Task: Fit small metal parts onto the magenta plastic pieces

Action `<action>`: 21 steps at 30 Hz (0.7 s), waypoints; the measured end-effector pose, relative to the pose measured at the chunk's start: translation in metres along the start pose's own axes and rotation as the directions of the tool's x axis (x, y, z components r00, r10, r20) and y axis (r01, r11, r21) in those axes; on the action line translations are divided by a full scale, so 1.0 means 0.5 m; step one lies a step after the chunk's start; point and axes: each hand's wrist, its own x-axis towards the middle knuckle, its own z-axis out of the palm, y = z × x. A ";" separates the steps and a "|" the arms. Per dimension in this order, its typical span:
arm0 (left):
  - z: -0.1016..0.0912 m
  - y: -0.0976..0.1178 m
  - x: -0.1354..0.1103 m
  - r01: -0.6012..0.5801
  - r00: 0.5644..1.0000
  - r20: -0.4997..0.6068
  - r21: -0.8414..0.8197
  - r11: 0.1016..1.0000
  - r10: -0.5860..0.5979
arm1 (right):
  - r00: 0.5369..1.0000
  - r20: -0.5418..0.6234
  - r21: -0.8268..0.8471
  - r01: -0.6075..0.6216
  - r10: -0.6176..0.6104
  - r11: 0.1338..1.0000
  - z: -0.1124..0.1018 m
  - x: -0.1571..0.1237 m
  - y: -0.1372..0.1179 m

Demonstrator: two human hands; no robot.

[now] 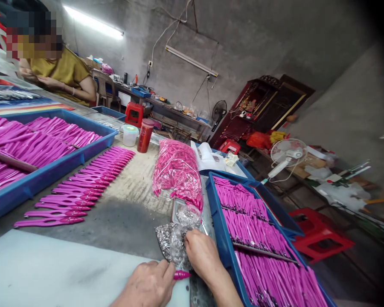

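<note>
My left hand (150,283) rests at the edge of the white board, its fingers closed around a slim magenta tool (181,275) whose pointed tip sticks out to the right. My right hand (203,253) is at a clear plastic bag (178,243) of small shiny metal parts (164,238). Its fingers are curled in against the bag, and their tips are hidden. To the left, a slanting row of similar magenta tools (80,187) lies on the table. Behind the metal parts stands a larger clear bag of pink pieces (178,170).
Blue trays of magenta tools stand left (35,181) and right (219,226). The white board (67,273) lies in front. A red-brown tumbler (145,135) and a lidded plastic tub (129,135) stand farther back. A person (62,74) sits across at upper left. Red stools (320,232) stand on the floor.
</note>
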 end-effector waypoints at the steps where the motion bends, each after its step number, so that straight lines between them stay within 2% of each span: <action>1: -0.001 0.000 0.001 -0.003 1.000 0.010 0.000 1.000 0.003 | 1.000 0.002 -0.004 0.008 -0.008 1.000 -0.001 0.000 -0.002; 7: -0.011 -0.001 0.003 -0.025 0.999 0.031 -0.007 1.000 0.025 | 0.999 -0.031 0.042 0.032 -0.031 0.999 -0.002 -0.005 0.003; 11: -0.012 -0.001 0.003 -0.020 0.998 0.063 -0.008 1.000 0.021 | 0.998 -0.056 0.127 0.037 -0.030 0.991 -0.006 -0.014 0.014; 13: -0.012 0.001 0.004 -0.006 0.999 0.033 -0.002 1.000 0.006 | 0.997 -0.067 0.202 0.045 -0.032 0.978 -0.011 -0.024 0.018; 18: -0.026 0.003 0.017 -0.001 1.000 0.000 0.001 1.000 0.001 | 0.999 -0.049 0.520 0.043 -0.020 0.853 -0.021 -0.064 0.025; 21: -0.040 0.002 0.025 0.002 0.999 0.032 -0.012 1.000 -0.002 | 1.000 0.005 0.574 0.003 -0.007 0.819 -0.012 -0.092 0.030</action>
